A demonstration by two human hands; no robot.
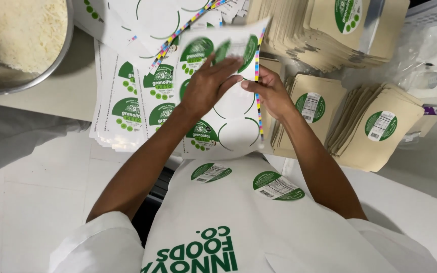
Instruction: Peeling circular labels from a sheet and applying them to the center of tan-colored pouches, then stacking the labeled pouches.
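My left hand (pixel 209 85) and my right hand (pixel 269 91) meet over a white sheet of round green labels (pixel 231 126) with a coloured strip along its right edge. The left fingers pinch a green round label (pixel 236 50) at the top of the sheet, blurred by motion. The right hand grips the sheet's right edge beside them. Several circles on the sheet are bare outlines. Two green round labels (pixel 211 172) (pixel 277 186) stick on my white apron (pixel 238 222) below.
More label sheets (pixel 122 96) lie spread at the left. Stacks of tan paper pouches (pixel 375 126) (pixel 314 30), some bearing green labels, fill the right and top. A metal bowl (pixel 59 53) of pale shredded food sits top left. Clear plastic bags (pixel 416 65) lie far right.
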